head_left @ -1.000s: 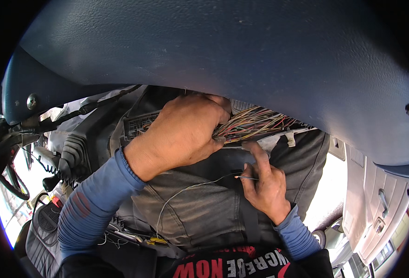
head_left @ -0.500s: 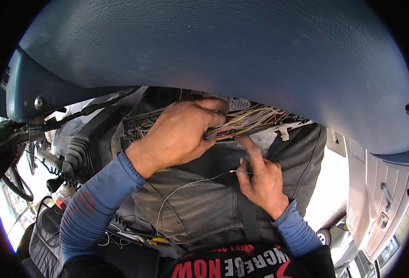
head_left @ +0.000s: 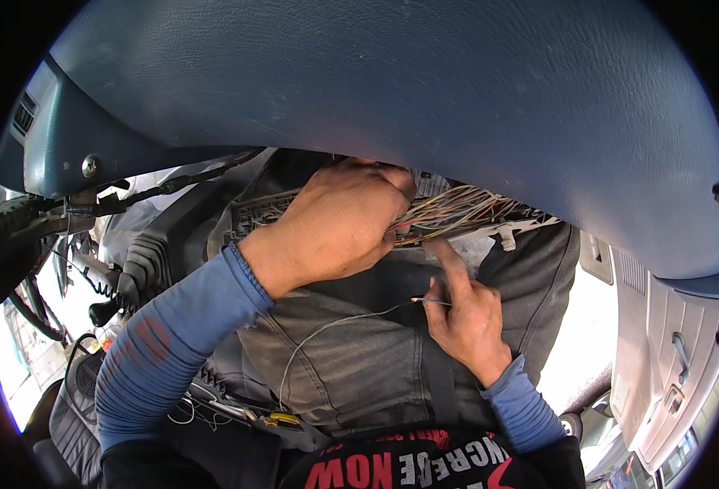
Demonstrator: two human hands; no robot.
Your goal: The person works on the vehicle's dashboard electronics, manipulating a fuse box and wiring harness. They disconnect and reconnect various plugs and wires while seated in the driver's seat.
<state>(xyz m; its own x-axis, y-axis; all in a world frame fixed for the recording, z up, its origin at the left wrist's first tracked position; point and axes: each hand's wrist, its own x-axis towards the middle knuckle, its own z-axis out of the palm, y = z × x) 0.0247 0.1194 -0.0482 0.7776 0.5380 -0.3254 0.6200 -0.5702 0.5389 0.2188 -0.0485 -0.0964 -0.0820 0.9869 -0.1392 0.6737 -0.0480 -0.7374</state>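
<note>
My left hand point(head_left: 331, 220) is closed around the left part of a bundle of thin coloured wires point(head_left: 457, 208), beneath the dashboard. Its fingertips are partly hidden by the hand itself. The bundle runs along a dark housing with slots point(head_left: 263, 213) that lies above my thighs. Nearer to me, my right hand point(head_left: 471, 322) pinches a short blue wire point(head_left: 433, 301) with a bare copper end at the thumb. Its index finger stretches up to the housing's lower edge, below the bundle. A thin grey wire point(head_left: 327, 328) runs from the blue wire's end down across my lap.
The blue-grey dashboard point(head_left: 392, 81) overhangs the wires closely. On the left are a gear lever boot point(head_left: 146, 259) and a black cable point(head_left: 180, 181). Yellow-handled pliers point(head_left: 282, 419) and loose wires lie beside my left thigh. An open vehicle door point(head_left: 661, 342) stands at the right.
My left hand has shifted right along the wires, and its fingers are more curled in. The right hand keeps its pinch on the blue wire. The whole view has shifted slightly.
</note>
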